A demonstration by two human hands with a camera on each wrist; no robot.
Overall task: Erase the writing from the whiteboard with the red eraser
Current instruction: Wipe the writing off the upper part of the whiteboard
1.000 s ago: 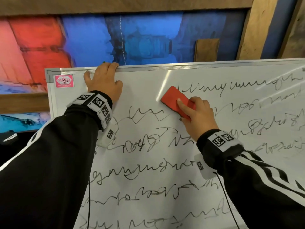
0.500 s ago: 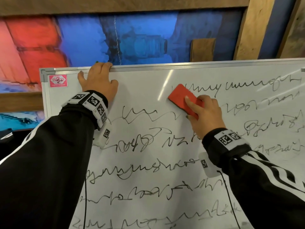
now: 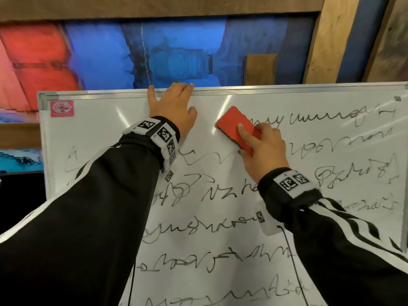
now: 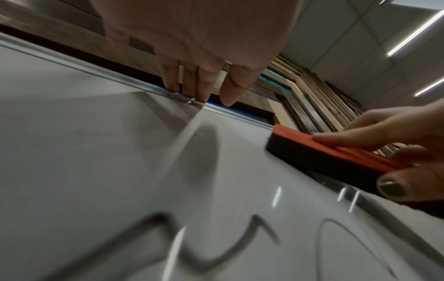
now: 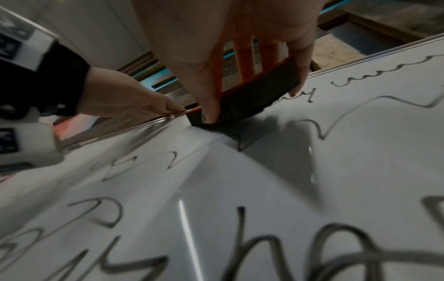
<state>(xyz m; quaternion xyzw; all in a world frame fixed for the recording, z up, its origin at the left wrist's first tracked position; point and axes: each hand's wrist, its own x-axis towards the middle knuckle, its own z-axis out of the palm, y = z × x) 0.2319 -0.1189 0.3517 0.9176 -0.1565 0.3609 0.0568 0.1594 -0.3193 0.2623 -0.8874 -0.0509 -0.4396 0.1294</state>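
While the right hand (image 3: 263, 149) grips the red eraser (image 3: 237, 127) flat on the whiteboard (image 3: 220, 217), upper middle at the start of the top line of writing (image 3: 309, 118), best to keep the dark felt fully seated and sweep along that row with even pressure, then work down. Left hand (image 3: 174, 107) lies open, fingers straight over the top frame (image 3: 287, 88), steadying the board. Sleeves hide the lower-left writing; bottom and right edges are cut off; wrist views are blurred; whatever supports the board is unseen.
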